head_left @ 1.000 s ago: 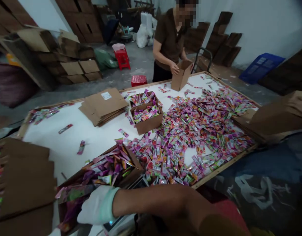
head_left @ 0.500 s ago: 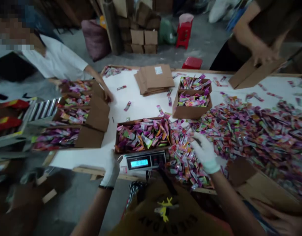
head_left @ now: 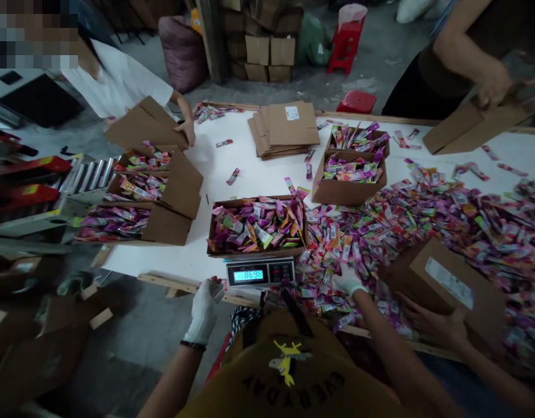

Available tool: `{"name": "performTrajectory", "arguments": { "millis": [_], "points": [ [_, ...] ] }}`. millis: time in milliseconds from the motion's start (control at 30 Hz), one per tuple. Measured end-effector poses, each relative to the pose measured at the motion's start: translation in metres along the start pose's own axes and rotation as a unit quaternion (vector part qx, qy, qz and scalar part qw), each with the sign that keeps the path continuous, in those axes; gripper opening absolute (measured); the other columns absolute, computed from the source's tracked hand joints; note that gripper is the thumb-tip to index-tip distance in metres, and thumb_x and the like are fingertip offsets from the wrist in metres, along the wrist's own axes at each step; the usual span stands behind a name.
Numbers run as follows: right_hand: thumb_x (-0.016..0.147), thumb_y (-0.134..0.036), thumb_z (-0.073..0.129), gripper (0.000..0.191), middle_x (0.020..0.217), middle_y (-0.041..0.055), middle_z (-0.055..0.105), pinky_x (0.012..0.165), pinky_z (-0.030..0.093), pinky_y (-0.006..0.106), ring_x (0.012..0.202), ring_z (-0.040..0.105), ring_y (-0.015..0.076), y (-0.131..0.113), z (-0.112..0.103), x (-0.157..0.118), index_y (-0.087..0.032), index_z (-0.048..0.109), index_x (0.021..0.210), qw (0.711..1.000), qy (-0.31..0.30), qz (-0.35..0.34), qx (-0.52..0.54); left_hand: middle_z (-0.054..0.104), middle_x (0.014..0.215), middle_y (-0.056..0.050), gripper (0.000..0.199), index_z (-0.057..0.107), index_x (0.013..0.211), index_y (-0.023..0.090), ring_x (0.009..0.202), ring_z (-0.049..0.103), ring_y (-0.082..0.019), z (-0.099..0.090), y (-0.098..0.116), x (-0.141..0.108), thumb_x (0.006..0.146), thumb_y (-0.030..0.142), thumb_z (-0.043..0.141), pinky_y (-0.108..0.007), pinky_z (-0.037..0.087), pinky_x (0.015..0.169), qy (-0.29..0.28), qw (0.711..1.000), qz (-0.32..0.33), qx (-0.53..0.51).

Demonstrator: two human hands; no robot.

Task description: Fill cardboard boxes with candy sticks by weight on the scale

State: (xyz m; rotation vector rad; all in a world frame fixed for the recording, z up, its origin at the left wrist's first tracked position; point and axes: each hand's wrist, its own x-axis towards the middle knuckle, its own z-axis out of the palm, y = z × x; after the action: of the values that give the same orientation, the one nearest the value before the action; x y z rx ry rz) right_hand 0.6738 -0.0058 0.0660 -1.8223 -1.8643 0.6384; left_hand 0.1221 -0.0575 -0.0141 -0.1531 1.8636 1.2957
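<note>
White-gloved right grip [head_left: 348, 283] touches loose pink-and-purple plastic sachets [head_left: 337, 238] right of one black-and-silver digital scale [head_left: 261, 273]; its closure and hold are unclear. White-gloved left grip [head_left: 206, 310], half-curled, seemingly empty, is near the scale's left end. Just beyond the scale: one sachet-filled brown cardboard carton [head_left: 250, 253]; three filled cartons [head_left: 168, 225] left, two filled cartons [head_left: 349, 193] right.

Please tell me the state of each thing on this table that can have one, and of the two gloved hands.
Scale: on, display lit.
Box at the scale: open, filled.
Paired boxes: open, filled.
Boxes at left: open, filled.
Cardboard stack: folded flat.
Loose packets: spread in a heap.
Labelled carton at right: tilted, another person's hand against it.
Left hand: beside the scale, fingers slightly curled.
Right hand: among the loose packets, grip unclear.
</note>
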Motion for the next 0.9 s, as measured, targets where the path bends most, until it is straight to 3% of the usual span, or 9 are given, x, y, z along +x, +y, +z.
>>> {"name": "performTrajectory", "arguments": {
  "millis": [67,200,267,367,467,567,667,767,900],
  "points": [
    [0.08,-0.047,0.068,0.074,0.14,0.0131,0.067,0.107,0.056,0.05,0.129,0.066,0.0373,-0.047,0.028,0.031,-0.036,0.058,0.153,0.999,-0.03,-0.02,-0.011,0.072,0.1,-0.007,0.024,0.068,0.101,0.018,0.091,0.07,-0.019,-0.001,-0.002,0.0,0.094,0.036,0.053,-0.036,0.053,0.094,0.002,1.0,-0.003,-0.002],
    [0.09,-0.056,0.06,0.087,0.165,0.0183,0.047,0.124,0.04,0.054,0.154,0.043,0.0351,-0.15,0.089,0.115,-0.019,0.038,0.166,0.996,-0.01,-0.082,-0.012,0.073,0.1,-0.013,0.023,0.066,0.097,0.018,0.103,0.072,-0.027,0.005,-0.01,-0.003,0.09,0.037,0.056,-0.048,0.053,0.103,-0.002,1.0,-0.019,-0.001],
    [0.088,-0.062,0.065,0.098,0.172,0.0237,0.034,0.129,0.03,0.058,0.161,0.028,0.0388,-0.194,0.105,0.148,-0.01,0.036,0.166,0.991,-0.049,-0.121,-0.04,0.074,0.106,-0.016,0.024,0.066,0.098,0.019,0.118,0.07,-0.032,0.008,-0.016,-0.003,0.091,0.039,0.055,-0.052,0.051,0.108,-0.022,0.999,-0.026,0.006],
    [0.08,-0.065,0.077,0.112,0.176,0.0289,0.015,0.128,0.012,0.073,0.164,0.006,0.0507,-0.253,0.122,0.167,-0.006,0.036,0.166,0.969,-0.134,-0.152,-0.141,0.073,0.124,-0.018,0.027,0.066,0.105,0.02,0.135,0.063,-0.036,0.009,-0.023,0.002,0.091,0.041,0.054,-0.054,0.047,0.114,-0.075,0.997,-0.023,0.022],
    [0.085,-0.04,0.077,0.096,0.176,0.0289,0.013,0.128,0.005,0.073,0.164,0.005,0.0488,-0.293,0.137,0.165,-0.004,0.038,0.165,0.947,-0.165,-0.189,-0.201,0.068,0.139,-0.019,0.029,0.064,0.11,0.021,0.139,0.06,-0.037,0.005,-0.028,0.01,0.088,0.036,0.055,-0.056,0.047,0.115,-0.099,0.995,-0.008,0.027],
    [0.087,-0.011,0.061,0.066,0.173,0.0257,0.031,0.131,0.017,0.063,0.164,0.021,0.0397,-0.297,0.146,0.164,-0.006,0.054,0.152,0.946,-0.159,-0.239,-0.149,0.068,0.14,-0.019,0.031,0.065,0.112,0.021,0.14,0.06,-0.036,0.001,-0.032,0.017,0.088,0.037,0.055,-0.055,0.049,0.114,-0.105,0.993,0.006,0.046],
    [0.08,-0.001,0.053,0.053,0.155,0.0202,0.058,0.129,0.032,0.051,0.153,0.044,0.0308,-0.277,0.148,0.171,-0.011,0.068,0.129,0.961,-0.106,-0.256,0.004,0.071,0.134,-0.018,0.032,0.066,0.111,0.022,0.137,0.063,-0.034,0.002,-0.036,0.021,0.09,0.043,0.054,-0.052,0.053,0.109,-0.098,0.994,0.009,0.057],
    [0.076,-0.005,0.055,0.05,0.133,0.0155,0.071,0.119,0.047,0.048,0.131,0.064,0.0278,-0.26,0.148,0.178,-0.016,0.067,0.122,0.958,-0.023,-0.202,0.203,0.073,0.127,-0.019,0.032,0.067,0.109,0.023,0.133,0.066,-0.034,0.008,-0.038,0.022,0.092,0.046,0.054,-0.051,0.056,0.106,-0.089,0.994,0.001,0.056],
    [0.084,-0.029,0.068,0.032,0.113,0.0116,0.076,0.107,0.055,0.047,0.109,0.072,0.0267,-0.252,0.129,0.181,-0.02,0.064,0.115,0.884,0.094,-0.116,0.444,0.071,0.13,-0.02,0.034,0.068,0.111,0.021,0.131,0.066,-0.035,0.015,-0.04,0.019,0.094,0.046,0.053,-0.055,0.052,0.109,-0.101,0.994,-0.007,0.039]
  ]
}}
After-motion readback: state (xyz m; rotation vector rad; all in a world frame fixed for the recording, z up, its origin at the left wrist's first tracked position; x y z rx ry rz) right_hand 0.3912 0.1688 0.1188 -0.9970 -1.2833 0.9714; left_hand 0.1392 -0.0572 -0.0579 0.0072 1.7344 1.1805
